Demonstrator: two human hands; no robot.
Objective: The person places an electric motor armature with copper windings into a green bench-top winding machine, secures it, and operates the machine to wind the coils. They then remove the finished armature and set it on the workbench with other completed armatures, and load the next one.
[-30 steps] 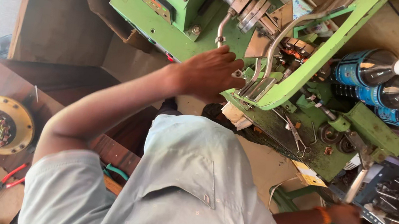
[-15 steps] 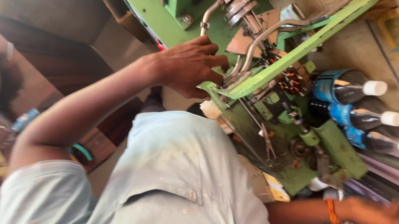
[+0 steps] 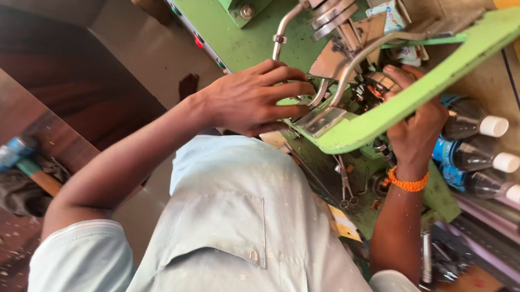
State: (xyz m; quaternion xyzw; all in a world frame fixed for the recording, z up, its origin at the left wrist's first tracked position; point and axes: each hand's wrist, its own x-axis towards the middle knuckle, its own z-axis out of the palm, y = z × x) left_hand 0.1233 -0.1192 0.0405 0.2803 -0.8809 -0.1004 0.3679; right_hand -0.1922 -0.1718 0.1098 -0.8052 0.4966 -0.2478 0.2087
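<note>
Work looks half done: the left hand (image 3: 249, 96) rests with fingers spread on the metal tube (image 3: 318, 94) by the green arm (image 3: 410, 85), the right hand (image 3: 415, 128) curls behind it at a small part (image 3: 381, 83), nothing fixed yet.

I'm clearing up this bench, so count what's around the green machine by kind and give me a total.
Dark bottles with white caps: 3
Light green curved frame: 1
Bent metal tubes: 2
Scissors: 1
Orange wristband: 1
Total: 8
</note>
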